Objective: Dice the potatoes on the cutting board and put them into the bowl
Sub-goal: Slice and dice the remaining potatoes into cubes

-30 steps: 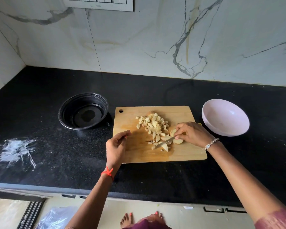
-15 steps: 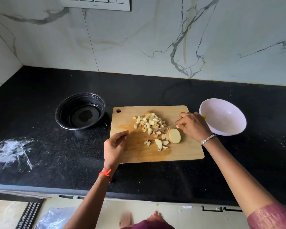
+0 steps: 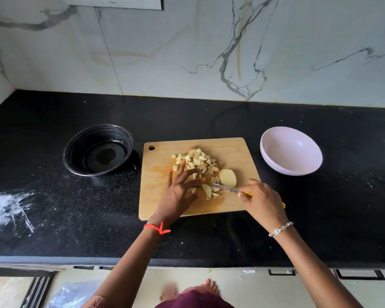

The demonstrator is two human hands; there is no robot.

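A wooden cutting board [image 3: 160, 205] lies on the black counter. A heap of diced potato [image 3: 196, 161] sits at its middle, with a round potato half [image 3: 227, 178] to the right and a few wedges [image 3: 207, 190] in front. My left hand [image 3: 180, 190] lies flat over the pieces with straight fingers. My right hand [image 3: 261, 201] grips a knife [image 3: 223, 187] with a yellow handle; its blade points left at the wedges. An empty pale pink bowl [image 3: 291, 150] stands right of the board.
A black bowl [image 3: 98, 150] holding a little liquid stands left of the board. White powder smears [image 3: 7, 207] mark the counter at the far left. A marble wall backs the counter, and the counter's front edge runs below my wrists.
My left hand has moved from the board's left edge onto the potato pieces. My right hand with the knife has come down from the heap toward the near wedges.
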